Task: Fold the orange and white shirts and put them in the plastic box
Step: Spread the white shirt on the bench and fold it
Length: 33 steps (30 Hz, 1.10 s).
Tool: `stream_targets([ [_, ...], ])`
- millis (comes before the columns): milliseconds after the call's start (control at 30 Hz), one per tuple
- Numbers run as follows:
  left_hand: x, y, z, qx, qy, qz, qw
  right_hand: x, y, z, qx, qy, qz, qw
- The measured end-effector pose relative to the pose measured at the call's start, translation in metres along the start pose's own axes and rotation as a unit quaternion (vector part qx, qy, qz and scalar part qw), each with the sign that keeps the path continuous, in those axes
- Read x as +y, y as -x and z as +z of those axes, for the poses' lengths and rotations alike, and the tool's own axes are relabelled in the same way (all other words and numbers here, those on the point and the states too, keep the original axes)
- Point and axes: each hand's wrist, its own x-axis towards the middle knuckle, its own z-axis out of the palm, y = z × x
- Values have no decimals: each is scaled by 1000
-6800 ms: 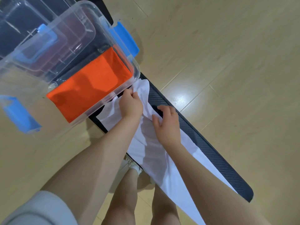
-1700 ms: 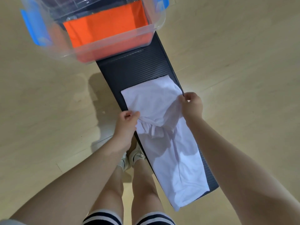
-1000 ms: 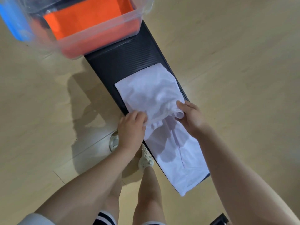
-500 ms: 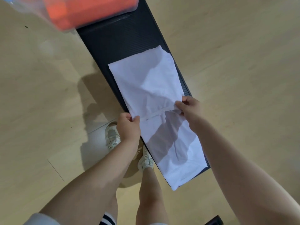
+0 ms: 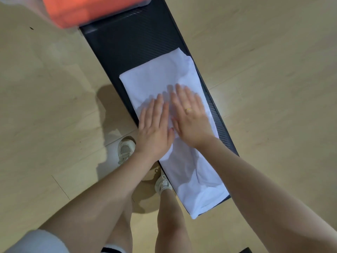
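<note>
Pressing: left hand (image 5: 155, 128) and right hand (image 5: 189, 115) flat, fingers straight, side by side on white shirt (image 5: 164, 77)
Grip: both apart, clamping nothing
White shirt: folded strip along black tabletop (image 5: 135, 39)
Orange shirt (image 5: 87, 8): in plastic box (image 5: 145, 1), blurred, at tabletop's far end

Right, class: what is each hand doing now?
Left hand: open, flat on the white shirt.
Right hand: open, flat on the shirt.

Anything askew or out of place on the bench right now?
One thing: the white shirt overhangs the near end of the black bench, wrinkled there. Both the left hand and right hand press flat on its fold.
</note>
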Motion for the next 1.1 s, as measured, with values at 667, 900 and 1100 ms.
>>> stream_targets([
  [667, -3, 84, 6, -119, 19, 7, 993, 34, 122, -28, -181, -163, 377, 894],
  [900, 63, 133, 27, -152, 357, -472, 792, 48, 209, -22, -157, -208, 465, 846],
  [1100, 113, 183, 69, -102, 468, -553, 682, 44, 241, -2, -107, -293, 483, 819],
])
